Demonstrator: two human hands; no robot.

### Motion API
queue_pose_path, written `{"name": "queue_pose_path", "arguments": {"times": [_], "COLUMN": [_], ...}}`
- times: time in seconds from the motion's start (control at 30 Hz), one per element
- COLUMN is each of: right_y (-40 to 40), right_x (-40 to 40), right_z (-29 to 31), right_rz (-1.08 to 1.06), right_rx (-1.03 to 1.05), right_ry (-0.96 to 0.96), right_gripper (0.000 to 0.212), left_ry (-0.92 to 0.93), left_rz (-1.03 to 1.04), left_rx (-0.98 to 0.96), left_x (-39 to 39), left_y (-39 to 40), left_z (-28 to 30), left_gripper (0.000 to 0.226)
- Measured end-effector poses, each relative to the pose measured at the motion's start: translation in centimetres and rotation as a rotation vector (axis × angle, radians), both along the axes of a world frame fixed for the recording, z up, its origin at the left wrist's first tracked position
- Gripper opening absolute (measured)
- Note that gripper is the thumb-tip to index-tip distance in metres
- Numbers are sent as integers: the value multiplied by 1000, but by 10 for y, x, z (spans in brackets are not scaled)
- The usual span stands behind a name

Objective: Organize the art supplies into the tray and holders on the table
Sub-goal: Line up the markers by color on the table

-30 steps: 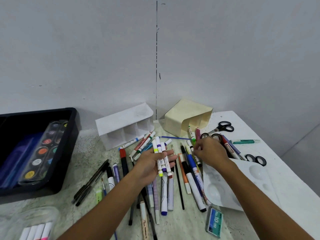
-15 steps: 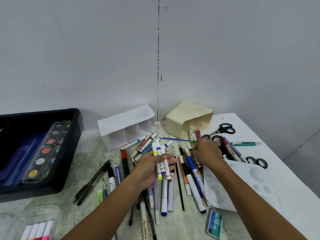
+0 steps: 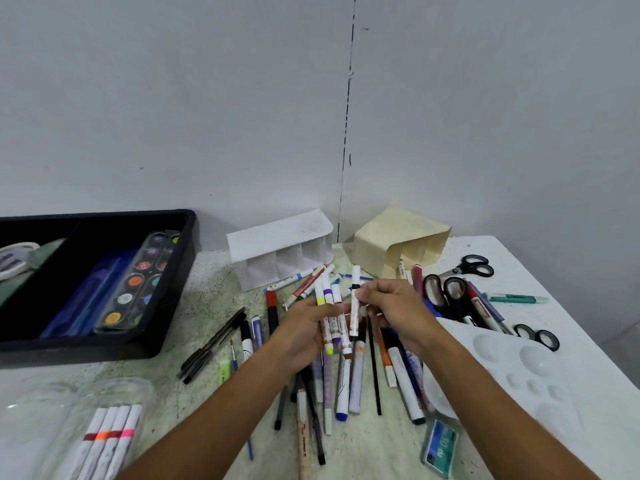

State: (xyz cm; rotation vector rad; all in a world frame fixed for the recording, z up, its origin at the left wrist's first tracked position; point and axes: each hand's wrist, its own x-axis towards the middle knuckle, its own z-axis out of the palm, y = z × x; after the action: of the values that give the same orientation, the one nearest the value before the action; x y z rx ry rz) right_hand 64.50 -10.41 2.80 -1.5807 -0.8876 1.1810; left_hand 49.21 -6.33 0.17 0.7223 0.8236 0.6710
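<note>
My left hand (image 3: 302, 332) holds a small bundle of white markers (image 3: 331, 320) with yellow, purple and brown ends, above the pile of pens and markers (image 3: 349, 375) on the table. My right hand (image 3: 398, 311) pinches another white marker (image 3: 355, 303) upright, right beside the bundle. A white three-slot holder (image 3: 280, 252) and a cream holder (image 3: 398, 240) lie tipped on their sides at the back. The black tray (image 3: 173, 282) at the left holds a paint set (image 3: 138, 282).
Several scissors (image 3: 446, 292) and markers lie right of my hands, with a white paint palette (image 3: 519, 362) at the front right. A teal staple box (image 3: 440, 448) sits near the front. A clear case of highlighters (image 3: 110, 434) lies front left. Black pens (image 3: 211, 344) rest beside the tray.
My right hand has lifted a white marker from the pile near the cream holder and brought it left, up against the bundle in my left hand. The camera tilted slightly.
</note>
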Motion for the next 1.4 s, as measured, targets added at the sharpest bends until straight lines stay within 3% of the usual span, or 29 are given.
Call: {"name": "queue_pose_path", "arguments": {"times": [0.33,0.6,0.83,1.03,1.4], "right_y": [11,9,-1,-6,-3], "right_x": [-84,-179,-258,-312,-365], "right_z": [3,-5,-27,-38,-55], "right_rz": [177,342,272,322,362], "right_rx": [-7,147,87,77,94], "right_ry": [27,75,93,-55,-464], "right_gripper": [2,25,17,19,14], "left_ry": [165,235,297,266,24], "left_rz": [270,325,366,372,330], "left_rx": [151,172,180,163,30], "left_x": [-80,-177,-280,-369,-403], "left_y": [-24,-55,-80,-85,-88], "left_z": [2,-3,-9,-19,-32], "left_gripper": [30,26,18,23,28]}}
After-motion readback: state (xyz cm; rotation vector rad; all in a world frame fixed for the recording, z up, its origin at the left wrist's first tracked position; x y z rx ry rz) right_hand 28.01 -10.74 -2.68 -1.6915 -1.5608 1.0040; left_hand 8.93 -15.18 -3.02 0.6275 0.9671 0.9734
